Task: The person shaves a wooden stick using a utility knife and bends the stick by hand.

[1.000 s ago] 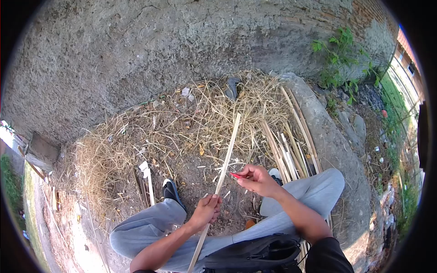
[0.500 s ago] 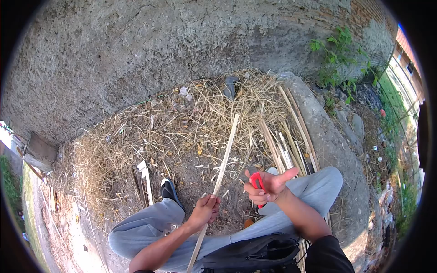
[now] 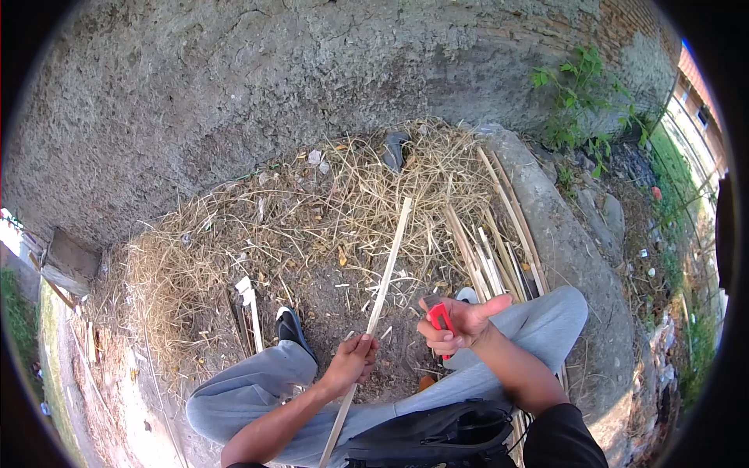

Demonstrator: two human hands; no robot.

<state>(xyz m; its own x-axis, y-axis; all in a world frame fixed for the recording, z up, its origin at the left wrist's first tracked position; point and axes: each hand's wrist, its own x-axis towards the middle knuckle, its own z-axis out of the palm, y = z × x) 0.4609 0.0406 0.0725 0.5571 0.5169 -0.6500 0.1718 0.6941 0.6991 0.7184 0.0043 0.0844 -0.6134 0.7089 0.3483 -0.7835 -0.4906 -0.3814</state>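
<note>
A long pale bamboo strip (image 3: 388,269) runs from my lap out over the ground, its far end near the straw. My left hand (image 3: 353,363) is wrapped round it, between my knees. To the right of the strip, my right hand (image 3: 460,321) holds a red-handled utility knife (image 3: 441,318), with its fingers curled round the handle and its thumb stretched out to the side. The knife is apart from the strip, and its blade is hard to make out.
Several cut strips (image 3: 484,261) lie beyond my right knee. Dry straw (image 3: 312,203) and small shavings cover the ground before a rough wall (image 3: 312,78). A black bag (image 3: 437,433) rests on my lap. A stone ledge (image 3: 577,257) runs along the right.
My right hand has tilted slightly with the knife. The strip's far end has shifted a little to the right. My left hand keeps its place on the strip.
</note>
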